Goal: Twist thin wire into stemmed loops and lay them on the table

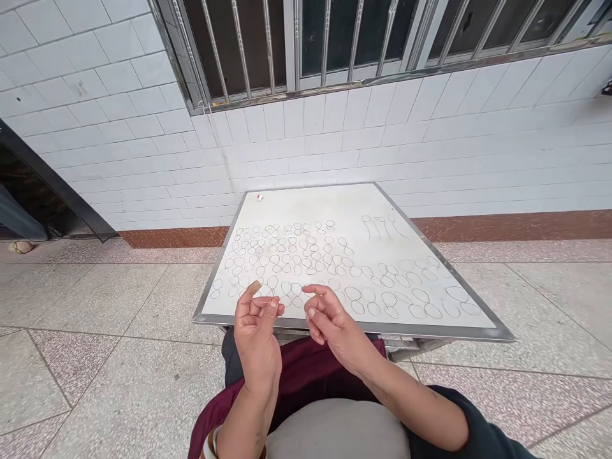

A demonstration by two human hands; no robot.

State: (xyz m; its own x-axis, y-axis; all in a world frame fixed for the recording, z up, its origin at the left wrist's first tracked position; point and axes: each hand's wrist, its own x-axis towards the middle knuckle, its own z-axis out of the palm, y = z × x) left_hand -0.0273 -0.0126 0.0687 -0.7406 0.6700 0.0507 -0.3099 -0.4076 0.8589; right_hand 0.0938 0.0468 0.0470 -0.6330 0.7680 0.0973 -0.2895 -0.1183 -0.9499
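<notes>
My left hand [257,325] is raised over the near edge of a white table [310,204], its thumb and a finger pinched together and its index finger, with a tan wrap on the tip, sticking up. Just to its right, my right hand [327,319] has its thumb pressed to curled fingers and the index finger bent outward. A gap separates the two hands. Anything between the fingertips of either hand is too small to make out. Rows of drawn loops cover much of the tabletop.
A small white and red item [259,197] lies at the table's far left corner. Behind the table stands a white tiled wall [296,150] with a barred window [354,44] above. Speckled floor tiles [157,363] surround the table. A dark doorway [29,185] is at the left.
</notes>
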